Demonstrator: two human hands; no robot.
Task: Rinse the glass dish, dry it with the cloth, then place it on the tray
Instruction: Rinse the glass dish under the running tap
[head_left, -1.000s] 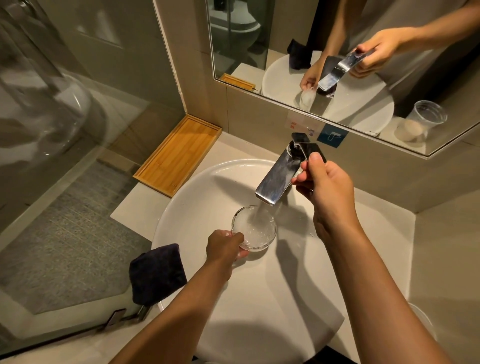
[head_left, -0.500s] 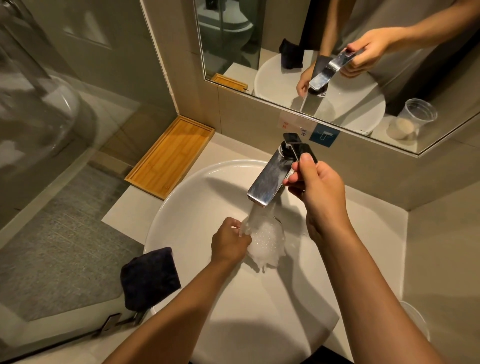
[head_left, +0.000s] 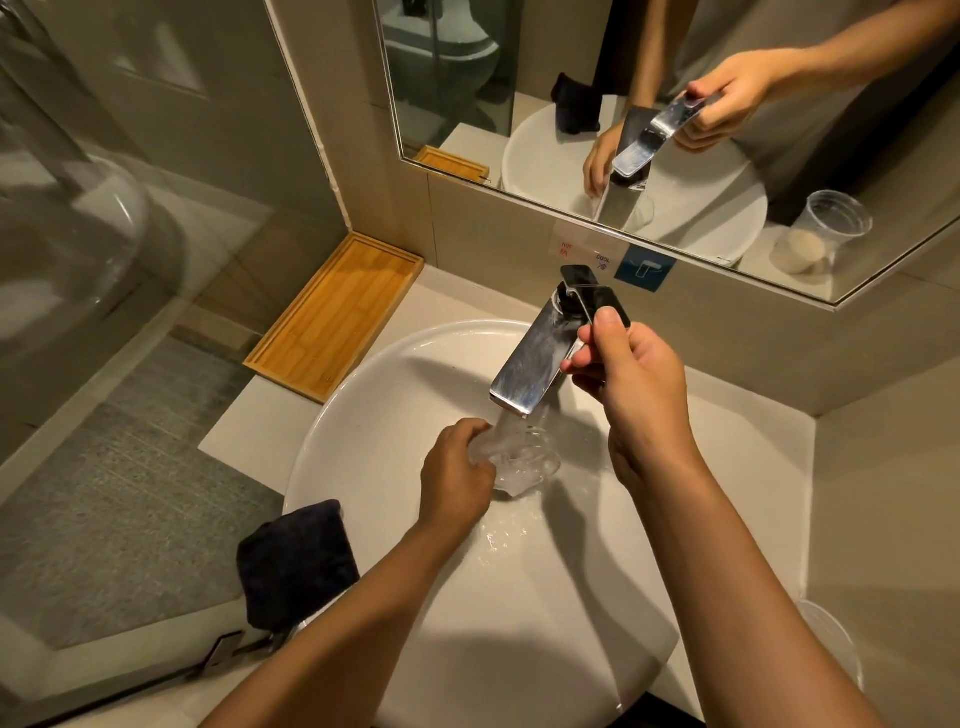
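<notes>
The glass dish (head_left: 524, 457) is held tilted under the spout of the faucet (head_left: 535, 364), over the white sink (head_left: 363, 415), with water running onto it. The left hand (head_left: 457, 475) is closed around the dish's near-left edge. The faucet's lever is pinched by the fingers (head_left: 605, 325) of the right hand (head_left: 639, 384). A dark cloth (head_left: 296, 561) is draped on the sink's left rim. A wooden tray (head_left: 337, 312) lies on the table beyond the sink, to its left.

Water blurs the glass dish (head_left: 524, 460), its outline hard to read, its near edge hidden under the left hand (head_left: 457, 475). The right hand (head_left: 631, 384) covers the faucet lever's (head_left: 592, 299) tip. The plastic cup (head_left: 826, 642) peeks out behind the right forearm.
</notes>
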